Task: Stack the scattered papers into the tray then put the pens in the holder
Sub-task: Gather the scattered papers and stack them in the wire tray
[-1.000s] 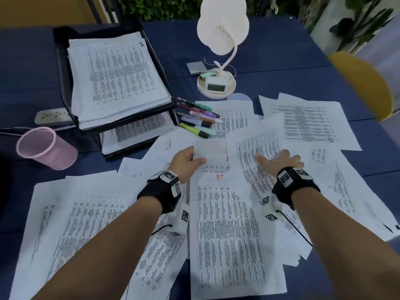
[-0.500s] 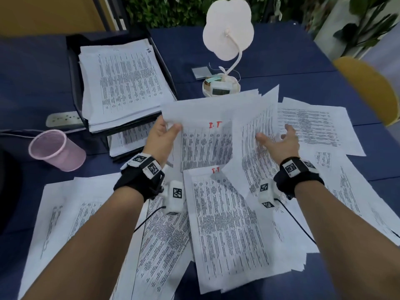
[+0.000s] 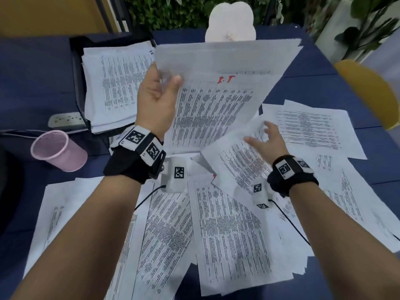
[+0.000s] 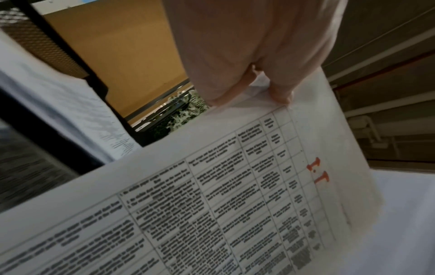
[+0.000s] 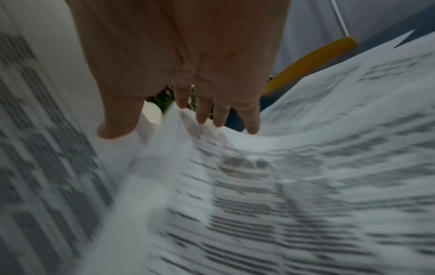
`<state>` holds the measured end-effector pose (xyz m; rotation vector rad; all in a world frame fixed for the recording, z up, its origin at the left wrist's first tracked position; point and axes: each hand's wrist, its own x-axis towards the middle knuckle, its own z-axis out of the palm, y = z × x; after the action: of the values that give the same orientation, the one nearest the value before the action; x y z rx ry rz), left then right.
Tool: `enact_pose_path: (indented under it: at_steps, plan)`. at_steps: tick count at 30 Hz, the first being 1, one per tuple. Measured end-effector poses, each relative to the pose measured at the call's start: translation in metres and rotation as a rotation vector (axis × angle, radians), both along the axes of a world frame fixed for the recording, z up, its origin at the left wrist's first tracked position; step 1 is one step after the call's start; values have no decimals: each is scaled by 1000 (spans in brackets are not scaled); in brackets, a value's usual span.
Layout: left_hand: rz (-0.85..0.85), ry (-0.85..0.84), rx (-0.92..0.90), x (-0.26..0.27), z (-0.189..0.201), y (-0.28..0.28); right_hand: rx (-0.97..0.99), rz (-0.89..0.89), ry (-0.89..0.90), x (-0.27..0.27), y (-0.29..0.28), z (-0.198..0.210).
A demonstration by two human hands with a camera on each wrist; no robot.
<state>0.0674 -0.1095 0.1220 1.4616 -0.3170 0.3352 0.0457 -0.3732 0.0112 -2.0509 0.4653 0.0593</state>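
Note:
My left hand [image 3: 166, 74] pinches the top left corner of a bundle of printed papers [image 3: 216, 100] marked with red figures. It holds them up, tilted, above the table. In the left wrist view the thumb [image 4: 280, 96] presses on that bundle [image 4: 212, 186]. My right hand [image 3: 262, 135] is spread, its fingertips touching a curled sheet [image 3: 238, 161] to the right. The right wrist view shows the right hand [image 5: 188, 121] with straight fingers on the bent sheet [image 5: 259, 176]. The black tray [image 3: 74, 68] at back left holds a paper stack [image 3: 116, 83]. The pink mesh holder [image 3: 58, 151] stands at the left. The pens are hidden behind the raised bundle.
Many loose sheets [image 3: 227, 234] cover the near and right parts of the blue table. A white flower-shaped lamp [image 3: 230, 29] rises behind the lifted papers. A power strip [image 3: 65, 119] lies beside the tray, and a yellow chair [image 3: 368, 89] stands at the right.
My left hand has lifted the bundle from the table, higher and further left, so it now hides the pens and the lamp base. My right hand stays low, on a sheet that has curled up.

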Motion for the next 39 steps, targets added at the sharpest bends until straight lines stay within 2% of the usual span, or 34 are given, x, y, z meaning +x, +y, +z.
enact_pose_path:
  at_steps: [4, 9, 14, 18, 22, 28, 36, 39]
  plan:
    - [-29, -75, 80, 0, 13, -7, 257, -34, -282, 18, 16, 43]
    - [35, -115, 9, 2, 25, -9, 372, -80, -452, 24, 32, 89]
    - [139, -157, 197, 2, 28, -9, 462, -104, -632, 17, 54, 114]
    - [173, -169, 196, -6, 28, -12, 502, -102, -727, 11, 69, 128]
    - [201, -129, 217, -5, 16, -9, 431, -83, -671, 3, 74, 120]
    - [146, 7, 303, -17, -10, -6, 366, -113, -537, -6, 71, 91]
    - [201, 282, 48, -20, -42, 10, 445, -34, -370, -4, 67, 79]
    - [164, 416, 30, -19, -54, 13, 449, 10, -262, -3, 69, 71]
